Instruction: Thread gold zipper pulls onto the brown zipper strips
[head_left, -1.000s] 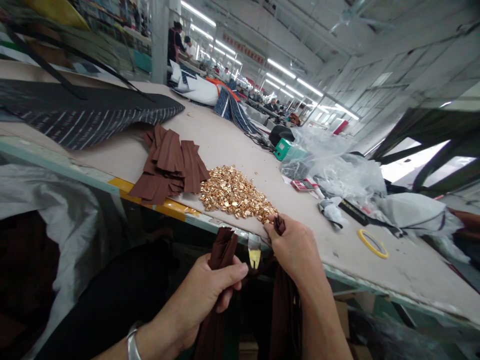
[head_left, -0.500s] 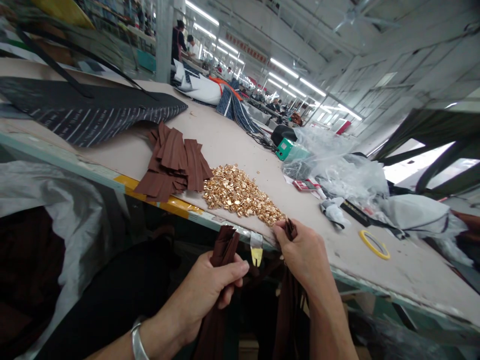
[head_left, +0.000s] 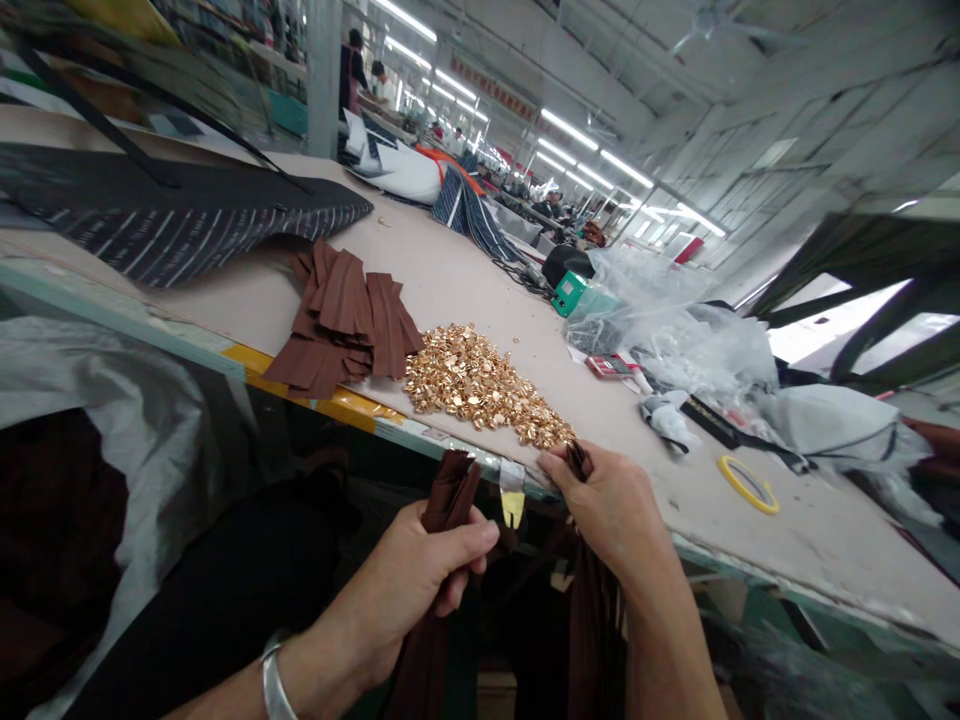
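Observation:
My left hand [head_left: 427, 560] is closed around a bundle of brown zipper strips [head_left: 450, 490], whose ends stick up above the thumb and hang down below the fist. At the table edge my right hand [head_left: 611, 500] grips a second bundle of brown strips [head_left: 592, 620] trailing downward. Its thumb and forefinger meet close beside a heap of small gold metal zipper sliders [head_left: 480, 385]; whether a slider is pinched there I cannot make out. Between the hands, a metal tab with yellow tape [head_left: 512, 495] is fixed on the table's front edge.
More brown strips [head_left: 349, 320] lie left of the heap on the table [head_left: 600, 420]. Behind them rests a dark striped sheet [head_left: 187, 225]. Farther right are a yellow tape roll [head_left: 748, 485], clear plastic bags [head_left: 682, 345] and a green box [head_left: 570, 293]. People [head_left: 352, 75] work far behind.
My right hand has shifted very slightly left at the heap's edge, and the strips hanging under it have swung a little to the right. My left hand keeps its hold.

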